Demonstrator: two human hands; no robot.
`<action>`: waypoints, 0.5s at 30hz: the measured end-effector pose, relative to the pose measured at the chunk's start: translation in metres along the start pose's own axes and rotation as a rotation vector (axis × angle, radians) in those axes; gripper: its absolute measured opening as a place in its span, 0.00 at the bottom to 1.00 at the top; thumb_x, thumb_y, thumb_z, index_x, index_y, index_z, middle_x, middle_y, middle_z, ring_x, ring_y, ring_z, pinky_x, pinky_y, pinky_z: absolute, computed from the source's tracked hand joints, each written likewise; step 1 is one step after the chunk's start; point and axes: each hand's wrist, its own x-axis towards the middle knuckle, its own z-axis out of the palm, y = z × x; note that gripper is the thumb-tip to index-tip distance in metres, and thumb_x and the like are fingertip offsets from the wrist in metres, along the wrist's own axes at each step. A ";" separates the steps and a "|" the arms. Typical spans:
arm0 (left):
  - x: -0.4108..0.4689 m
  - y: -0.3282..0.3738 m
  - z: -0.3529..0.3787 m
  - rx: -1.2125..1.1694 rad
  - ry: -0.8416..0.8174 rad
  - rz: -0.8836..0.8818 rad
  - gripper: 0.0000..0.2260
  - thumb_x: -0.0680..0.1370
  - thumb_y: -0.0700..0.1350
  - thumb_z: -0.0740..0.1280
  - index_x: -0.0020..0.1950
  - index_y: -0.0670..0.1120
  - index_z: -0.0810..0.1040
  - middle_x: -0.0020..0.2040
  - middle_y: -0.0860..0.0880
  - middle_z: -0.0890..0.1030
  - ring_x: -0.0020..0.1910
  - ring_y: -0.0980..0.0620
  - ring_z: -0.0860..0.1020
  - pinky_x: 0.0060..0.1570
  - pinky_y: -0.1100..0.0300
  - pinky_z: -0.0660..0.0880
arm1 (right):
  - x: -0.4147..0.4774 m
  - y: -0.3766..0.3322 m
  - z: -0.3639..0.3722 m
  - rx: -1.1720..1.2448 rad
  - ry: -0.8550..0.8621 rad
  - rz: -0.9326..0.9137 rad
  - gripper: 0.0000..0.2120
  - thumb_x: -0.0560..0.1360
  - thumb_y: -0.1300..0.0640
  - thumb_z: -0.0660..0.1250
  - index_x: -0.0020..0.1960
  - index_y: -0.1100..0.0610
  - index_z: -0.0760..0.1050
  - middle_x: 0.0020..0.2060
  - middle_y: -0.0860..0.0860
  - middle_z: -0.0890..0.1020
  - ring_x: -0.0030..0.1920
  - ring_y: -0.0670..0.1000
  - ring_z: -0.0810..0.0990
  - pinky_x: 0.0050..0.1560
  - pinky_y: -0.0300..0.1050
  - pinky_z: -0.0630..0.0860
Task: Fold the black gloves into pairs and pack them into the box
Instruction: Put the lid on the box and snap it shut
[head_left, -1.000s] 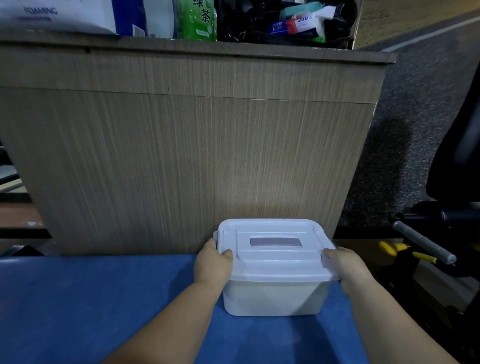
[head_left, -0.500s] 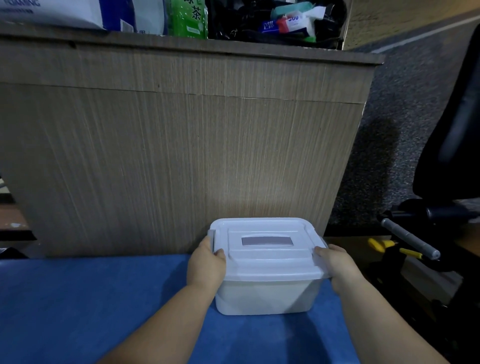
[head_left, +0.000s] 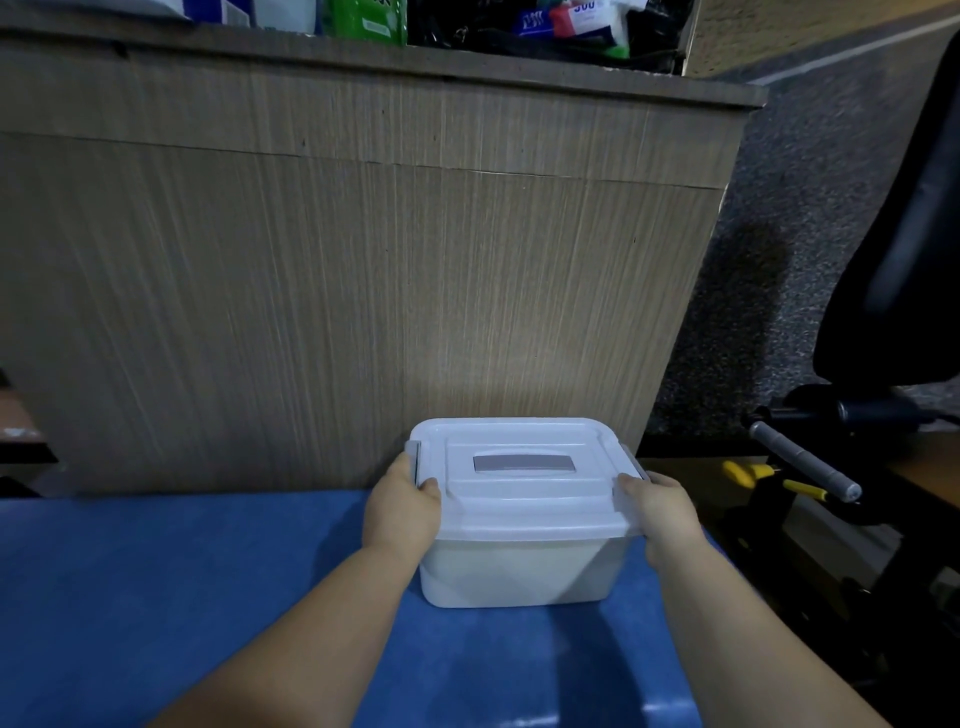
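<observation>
I can't see any gloves. The box is white and its lid is on, so I can't see inside. It sits on the blue mat, near the mat's far right corner, just in front of the wood panel.

My left hand grips the box's left side, thumb on the lid by the grey clip. My right hand grips the right side the same way. The fingers behind the box are hidden.

On top of the panel the things are cut off. I can read "300" on a white pack. The green pack has writing too small to read.

The mat has lots of free room to the left. On the right it ends close to the box, and a black chair is there.
</observation>
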 end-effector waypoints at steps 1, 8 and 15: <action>0.000 0.000 0.000 0.000 -0.001 0.001 0.17 0.79 0.42 0.60 0.69 0.46 0.71 0.55 0.47 0.79 0.50 0.48 0.75 0.48 0.59 0.71 | -0.002 0.000 0.000 -0.022 0.012 -0.014 0.07 0.76 0.62 0.65 0.52 0.55 0.73 0.44 0.54 0.78 0.53 0.61 0.79 0.59 0.62 0.75; -0.002 0.001 -0.001 -0.010 0.001 -0.001 0.17 0.80 0.42 0.60 0.69 0.47 0.71 0.55 0.47 0.79 0.51 0.48 0.75 0.49 0.57 0.73 | -0.003 0.000 0.000 -0.152 0.060 -0.082 0.20 0.75 0.58 0.66 0.66 0.59 0.72 0.49 0.53 0.78 0.52 0.58 0.78 0.57 0.57 0.77; -0.004 0.001 -0.002 -0.020 -0.007 0.001 0.17 0.80 0.42 0.60 0.69 0.46 0.70 0.52 0.50 0.77 0.49 0.50 0.74 0.48 0.58 0.72 | -0.002 -0.001 0.000 -0.248 0.085 -0.137 0.21 0.76 0.58 0.65 0.68 0.60 0.70 0.47 0.52 0.76 0.51 0.55 0.76 0.57 0.55 0.76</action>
